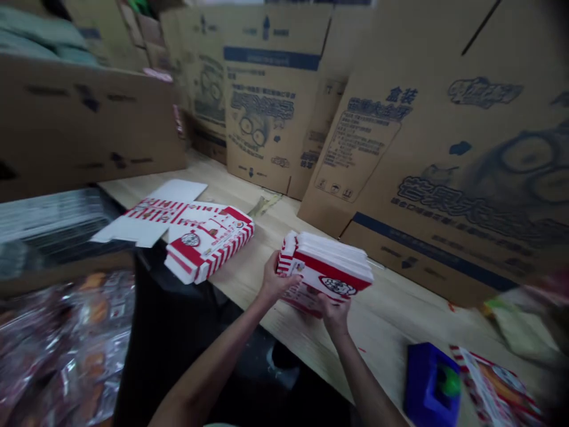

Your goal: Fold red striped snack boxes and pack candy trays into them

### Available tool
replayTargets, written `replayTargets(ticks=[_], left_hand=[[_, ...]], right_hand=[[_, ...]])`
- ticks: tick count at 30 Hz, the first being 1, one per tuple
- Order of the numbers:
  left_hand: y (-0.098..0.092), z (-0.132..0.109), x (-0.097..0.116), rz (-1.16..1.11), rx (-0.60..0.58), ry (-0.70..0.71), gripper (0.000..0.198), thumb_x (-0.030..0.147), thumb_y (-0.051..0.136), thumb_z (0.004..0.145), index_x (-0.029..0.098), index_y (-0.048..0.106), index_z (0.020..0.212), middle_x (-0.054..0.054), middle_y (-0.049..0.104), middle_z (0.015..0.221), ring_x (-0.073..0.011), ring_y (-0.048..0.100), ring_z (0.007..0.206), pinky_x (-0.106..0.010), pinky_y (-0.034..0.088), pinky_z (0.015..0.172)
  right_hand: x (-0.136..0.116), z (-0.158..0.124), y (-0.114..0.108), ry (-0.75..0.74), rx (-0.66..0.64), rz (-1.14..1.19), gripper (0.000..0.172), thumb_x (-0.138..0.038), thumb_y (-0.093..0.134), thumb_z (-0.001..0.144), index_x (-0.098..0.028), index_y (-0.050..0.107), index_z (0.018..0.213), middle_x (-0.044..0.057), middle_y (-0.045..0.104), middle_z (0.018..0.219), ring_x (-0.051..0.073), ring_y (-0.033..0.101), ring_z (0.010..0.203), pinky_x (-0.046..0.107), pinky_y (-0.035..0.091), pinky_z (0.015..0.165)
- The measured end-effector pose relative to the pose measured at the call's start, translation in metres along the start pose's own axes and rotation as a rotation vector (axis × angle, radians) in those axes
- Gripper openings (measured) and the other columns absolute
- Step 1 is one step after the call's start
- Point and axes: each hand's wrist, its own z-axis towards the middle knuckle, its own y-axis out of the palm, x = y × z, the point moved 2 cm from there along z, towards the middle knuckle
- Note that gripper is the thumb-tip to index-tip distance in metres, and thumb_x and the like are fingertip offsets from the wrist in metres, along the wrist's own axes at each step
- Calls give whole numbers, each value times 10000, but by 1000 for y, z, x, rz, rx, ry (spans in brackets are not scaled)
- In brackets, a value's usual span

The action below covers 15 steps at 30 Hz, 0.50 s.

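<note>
A stack of flat red-and-white printed cartons point(331, 267) is held up on edge over the wooden table point(391, 323). My left hand point(274, 279) grips its left end, fingers curled round the edges. My right hand point(334, 313) holds it from underneath at the near side, fingers closed on the stack. To the left lies a second pile of the same cartons point(208, 242), with one unfolded carton blank point(153, 214) spread flat behind it.
Big brown printed cardboard boxes point(444, 154) wall off the far side and another point(84, 124) stands at left. A blue tape dispenser point(431, 385) and snack packets point(498, 388) lie at the near right. Shiny wrapped packets point(62, 344) fill a bin at lower left.
</note>
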Motion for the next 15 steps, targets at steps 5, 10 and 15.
replayTargets(ticks=[5,10,15], left_hand=[[1,-19,4,66,24,62,699,400,889,407,151,608,997,-44,702,820,-207,657,741,-289,523,674],[-4,-26,-9,106,46,39,727,452,875,400,163,602,1009,-82,715,898,-242,669,832,-327,528,752],[-2,-22,-14,105,86,30,605,387,860,445,164,610,949,-47,709,821,-237,659,794,-331,526,749]], right_hand=[[-4,-9,-5,116,-100,120,401,-411,829,520,-203,665,821,110,752,832,355,694,784,541,566,758],[4,-17,-3,171,-128,173,515,-425,829,498,-190,628,910,141,740,909,359,686,840,555,536,835],[18,-20,-1,119,-151,71,530,-447,802,558,-210,592,984,135,717,959,349,674,886,541,537,842]])
